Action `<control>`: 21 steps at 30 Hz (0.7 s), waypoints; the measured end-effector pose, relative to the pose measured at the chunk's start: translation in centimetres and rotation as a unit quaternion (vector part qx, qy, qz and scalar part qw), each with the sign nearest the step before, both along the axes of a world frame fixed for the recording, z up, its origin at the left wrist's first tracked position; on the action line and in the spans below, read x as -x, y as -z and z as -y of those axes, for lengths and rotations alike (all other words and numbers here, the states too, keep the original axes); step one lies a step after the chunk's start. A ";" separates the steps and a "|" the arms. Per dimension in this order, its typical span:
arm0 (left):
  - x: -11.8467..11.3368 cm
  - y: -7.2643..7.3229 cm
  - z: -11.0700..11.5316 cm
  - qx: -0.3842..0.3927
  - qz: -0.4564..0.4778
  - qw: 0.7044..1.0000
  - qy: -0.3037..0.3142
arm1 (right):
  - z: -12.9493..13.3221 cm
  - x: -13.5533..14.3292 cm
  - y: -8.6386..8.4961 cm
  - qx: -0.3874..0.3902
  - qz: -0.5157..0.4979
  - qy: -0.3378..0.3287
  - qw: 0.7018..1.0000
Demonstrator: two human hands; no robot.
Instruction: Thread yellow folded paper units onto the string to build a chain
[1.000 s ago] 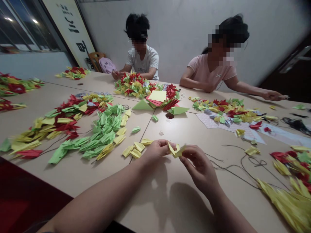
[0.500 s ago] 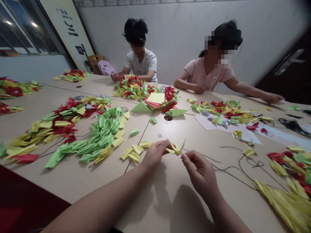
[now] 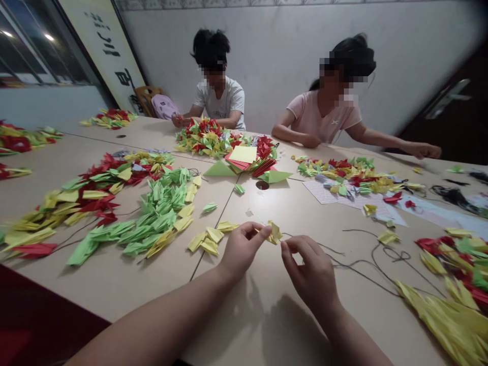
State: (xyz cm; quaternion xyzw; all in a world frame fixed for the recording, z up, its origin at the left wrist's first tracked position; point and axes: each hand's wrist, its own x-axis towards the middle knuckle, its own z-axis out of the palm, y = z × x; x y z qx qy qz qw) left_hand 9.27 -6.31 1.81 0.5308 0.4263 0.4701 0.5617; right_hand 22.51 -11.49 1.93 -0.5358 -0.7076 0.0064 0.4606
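My left hand point(image 3: 242, 250) pinches a folded yellow paper crane point(image 3: 274, 233) between thumb and fingers, a little above the table. Just right of the crane, my right hand point(image 3: 310, 264) is closed, thumb against fingertips; whatever it pinches is too small to make out. A dark cord point(image 3: 331, 248) passes behind the right hand and runs off to the right. Beside my left wrist lie several loose yellow folded cranes point(image 3: 209, 239). Further left is a row of green folded cranes point(image 3: 152, 218) edged with yellow ones.
Mixed red, yellow and green cranes point(image 3: 206, 137) are heaped mid-table, beside square paper sheets point(image 3: 244, 154). Yellow cranes point(image 3: 446, 325) lie at the near right, by looped cord point(image 3: 398, 254). Across the table sit two people, one in white point(image 3: 224, 99), one in pink point(image 3: 330, 117).
The yellow crane has turned and sits lower in my left fingers, its pointed tips less visible. My right hand stays close beside it. The person in pink has shifted their outstretched hand slightly.
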 end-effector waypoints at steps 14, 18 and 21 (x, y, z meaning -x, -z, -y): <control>-0.4 0.0 0.1 0.187 0.205 0.959 0.055 | -0.2 0.0 0.0 0.230 -0.339 -0.035 0.911; -0.5 -0.1 0.0 0.191 0.208 0.958 0.055 | -0.3 0.0 0.0 0.244 -0.353 -0.032 0.903; -0.5 -0.1 -0.1 0.195 0.206 0.957 0.058 | -0.3 -0.1 0.2 0.234 -0.331 -0.013 0.914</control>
